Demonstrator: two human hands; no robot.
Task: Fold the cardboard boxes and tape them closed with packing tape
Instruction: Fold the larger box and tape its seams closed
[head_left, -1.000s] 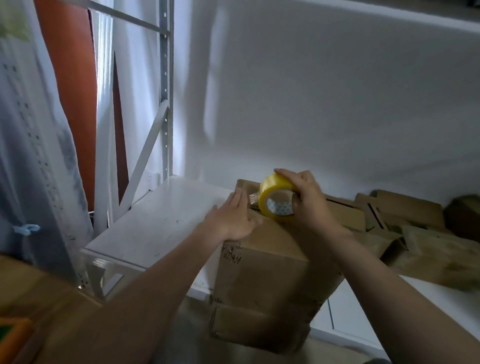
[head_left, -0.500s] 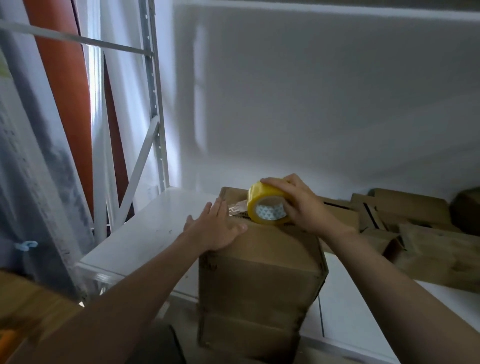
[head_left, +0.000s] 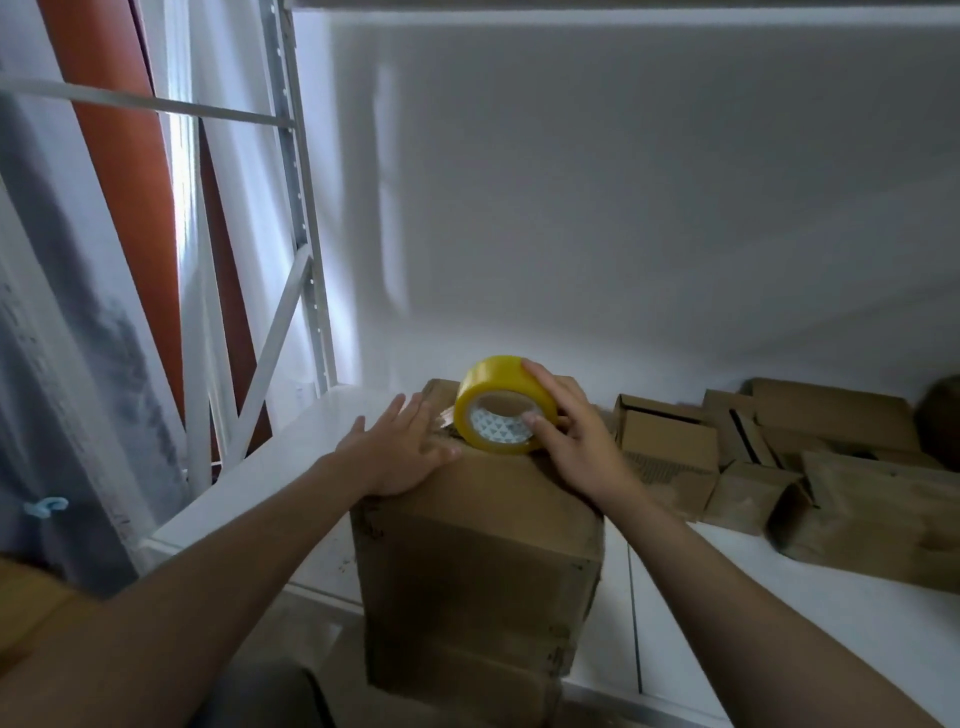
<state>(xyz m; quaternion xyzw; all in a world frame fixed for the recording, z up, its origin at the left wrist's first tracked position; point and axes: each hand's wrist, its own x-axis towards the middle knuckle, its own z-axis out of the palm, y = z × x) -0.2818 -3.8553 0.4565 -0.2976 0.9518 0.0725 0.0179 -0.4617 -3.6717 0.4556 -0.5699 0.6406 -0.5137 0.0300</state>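
Observation:
A brown cardboard box (head_left: 478, 561) stands at the front edge of a white shelf (head_left: 270, 467), its near face hanging past the edge. A yellow roll of packing tape (head_left: 493, 402) stands on edge on the box's top, toward the far side. My right hand (head_left: 566, 436) grips the roll, fingers over its rim and thumb at the core. A short clear strip of tape runs from the roll to the left. My left hand (head_left: 400, 452) lies flat with straight fingers on the box's top left, pressing beside the strip.
Several folded and flattened cardboard boxes (head_left: 810, 467) are piled at the right on the shelf. A white wall stands behind. A grey metal rack upright (head_left: 301, 208) with a diagonal brace rises at the left, next to an orange column and a grey sheet.
The view has tilted up and shifted. My right hand has drawn the tape roll slightly away from my left hand across the box top. My left hand stays pressed flat.

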